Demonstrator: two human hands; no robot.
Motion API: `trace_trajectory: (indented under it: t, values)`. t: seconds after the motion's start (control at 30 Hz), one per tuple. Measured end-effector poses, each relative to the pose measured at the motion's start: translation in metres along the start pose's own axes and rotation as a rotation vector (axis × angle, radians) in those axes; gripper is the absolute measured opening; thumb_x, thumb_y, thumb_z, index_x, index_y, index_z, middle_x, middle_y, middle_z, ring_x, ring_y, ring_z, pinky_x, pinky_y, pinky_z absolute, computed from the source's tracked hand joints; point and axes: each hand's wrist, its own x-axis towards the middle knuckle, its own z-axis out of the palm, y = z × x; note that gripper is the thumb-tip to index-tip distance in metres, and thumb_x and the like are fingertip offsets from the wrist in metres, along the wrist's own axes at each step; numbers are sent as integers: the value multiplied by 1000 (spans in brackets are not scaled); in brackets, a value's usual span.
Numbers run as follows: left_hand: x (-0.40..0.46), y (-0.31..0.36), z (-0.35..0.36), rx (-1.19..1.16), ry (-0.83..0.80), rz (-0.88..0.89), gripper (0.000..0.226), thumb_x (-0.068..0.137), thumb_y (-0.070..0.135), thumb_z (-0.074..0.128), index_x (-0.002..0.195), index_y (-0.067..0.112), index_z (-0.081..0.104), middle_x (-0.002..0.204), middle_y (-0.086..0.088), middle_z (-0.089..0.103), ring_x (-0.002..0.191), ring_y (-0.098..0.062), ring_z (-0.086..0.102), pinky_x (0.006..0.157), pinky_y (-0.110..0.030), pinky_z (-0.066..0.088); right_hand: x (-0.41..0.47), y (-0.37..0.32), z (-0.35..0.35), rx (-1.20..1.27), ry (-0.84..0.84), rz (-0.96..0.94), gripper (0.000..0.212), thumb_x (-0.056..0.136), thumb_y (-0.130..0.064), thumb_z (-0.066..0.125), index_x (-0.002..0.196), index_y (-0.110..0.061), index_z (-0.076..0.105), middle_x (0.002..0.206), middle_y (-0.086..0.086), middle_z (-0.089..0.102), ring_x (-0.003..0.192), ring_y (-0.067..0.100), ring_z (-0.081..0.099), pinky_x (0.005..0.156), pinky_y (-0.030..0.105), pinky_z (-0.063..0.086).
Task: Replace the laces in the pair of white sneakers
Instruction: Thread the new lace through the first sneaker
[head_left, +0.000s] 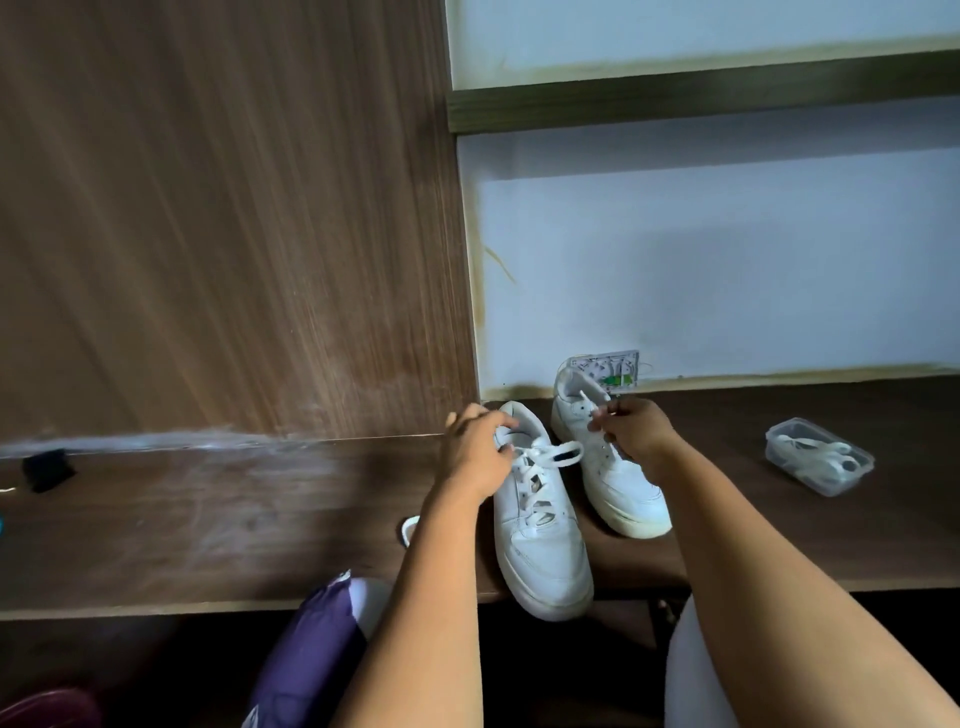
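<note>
On the desk (260, 519): two sneakers, the near one (540, 545) laced, the far one (608, 467) behind. Your left hand (478, 457) pinches the lace (550, 454); your right hand (634, 428) pinches a lace end. One tub (818, 462) of laces sits right, one black block (47, 470) left.

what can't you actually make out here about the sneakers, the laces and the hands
Head view, the only one:
- Left hand covers the near sneaker at its collar, so the lace ends there are hidden.
- Right hand pinches something thin and white over the far sneaker; too blurred to tell a lace tip.
- Clear box holds white loops, probably laces; count unreadable.
- White curved thing is cut off by the left forearm.
</note>
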Motion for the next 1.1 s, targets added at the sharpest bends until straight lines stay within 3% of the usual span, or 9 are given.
trace_trajectory:
  t: [0.1, 0.27, 0.6, 0.67, 0.77, 0.87, 0.93, 1.0, 1.1]
  values:
    - [1, 2, 14, 13, -32, 79, 18, 89, 28, 63, 106, 32, 69, 117, 11, 55, 116, -18, 42, 100, -32, 36, 0, -10, 13, 251, 62, -56, 9, 93, -13, 61, 87, -9, 65, 71, 3, 62, 34, -3, 42, 35, 10, 31]
    - [1, -5, 27, -42, 17, 114, 13, 86, 18, 66, 97, 22, 72, 105, 5, 64, 103, -18, 53, 87, -29, 43, 7, -21, 20, 582, 107, -146, 7, 89, -11, 66, 83, -14, 67, 76, 6, 66, 63, 8, 56, 64, 21, 43]
    - [0, -6, 31, -188, 13, 77, 14, 84, 9, 66, 85, 22, 69, 88, 13, 59, 68, 1, 52, 66, -18, 43, 6, -34, 20, 1008, 216, -166, 15, 97, -5, 53, 83, -9, 57, 70, 7, 54, 62, 13, 57, 62, 22, 55]
    - [0, -7, 32, -224, 11, 60, 15, 85, 9, 66, 84, 23, 68, 86, 16, 57, 67, 5, 52, 62, -10, 41, 4, -35, 17, 887, 190, -182, 14, 96, -6, 55, 83, -10, 58, 71, 7, 56, 61, 12, 57, 55, 18, 51]
    - [-2, -8, 33, -290, 18, 32, 13, 85, 8, 67, 85, 21, 69, 86, 15, 55, 70, 6, 52, 59, -5, 38, -1, -29, 16, 287, 87, -294, 11, 90, -11, 65, 79, -14, 65, 72, 2, 61, 53, 5, 52, 43, 13, 40]
    - [-3, -6, 33, -301, 47, 12, 11, 85, 8, 67, 88, 18, 70, 79, 16, 54, 66, 8, 51, 57, -3, 36, -3, -24, 22, -337, -78, -431, 9, 83, -23, 74, 82, -14, 74, 77, -4, 67, 60, -2, 55, 55, 11, 42]
    - [-4, -4, 35, -297, 67, -6, 12, 85, 8, 66, 87, 20, 69, 76, 14, 56, 65, 7, 51, 56, -2, 35, -2, -21, 29, -492, -149, -473, 10, 85, -23, 72, 86, -13, 73, 84, -5, 68, 77, 5, 59, 67, 14, 43]
    - [-5, -3, 37, -303, 77, -29, 15, 85, 8, 65, 87, 22, 68, 76, 12, 59, 67, 3, 54, 56, -2, 34, -1, -18, 37, -576, -173, -506, 7, 87, -23, 69, 87, -16, 72, 86, -5, 67, 83, 10, 60, 69, 15, 45]
    - [-6, -4, 39, -331, 75, -48, 17, 86, 6, 63, 88, 22, 67, 76, 13, 61, 71, -2, 56, 59, -1, 35, 5, -11, 44, -726, -133, -540, 6, 88, -25, 67, 87, -21, 71, 90, -1, 69, 87, 17, 63, 76, 32, 52]
